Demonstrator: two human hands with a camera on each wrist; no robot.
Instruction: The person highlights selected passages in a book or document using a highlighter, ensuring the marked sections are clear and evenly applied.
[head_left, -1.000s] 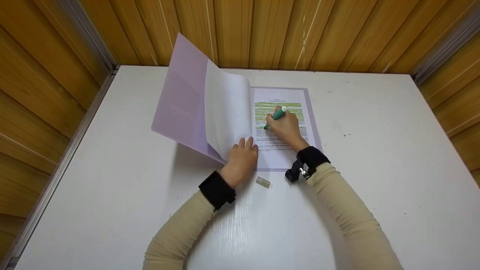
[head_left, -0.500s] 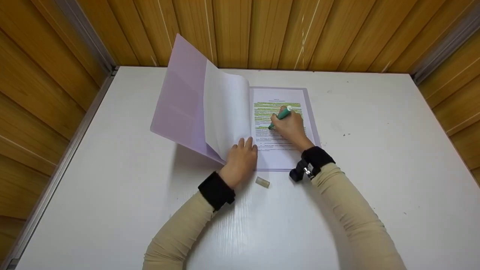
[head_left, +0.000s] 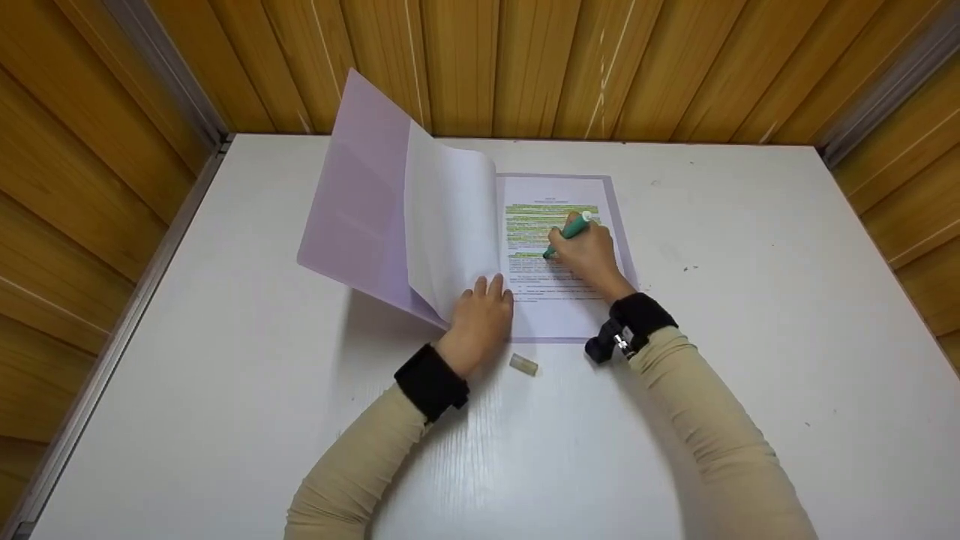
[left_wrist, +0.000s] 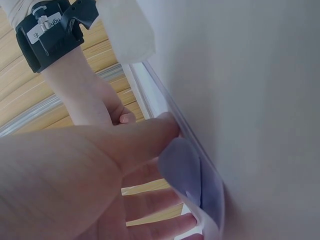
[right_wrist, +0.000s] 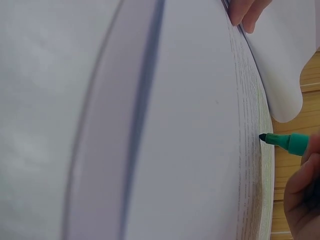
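The right hand (head_left: 589, 255), gripping a green marker (head_left: 570, 231), hides part of the printed page (head_left: 555, 300), while the flat-fingered left hand (head_left: 480, 319) pins turned sheets (head_left: 450, 225) beside it.

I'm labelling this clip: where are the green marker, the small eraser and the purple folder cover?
green marker (head_left: 571, 231), head view, middle of its barrel.
small eraser (head_left: 523, 365), head view, its centre on the table.
purple folder cover (head_left: 358, 202), head view, the raised left flap.
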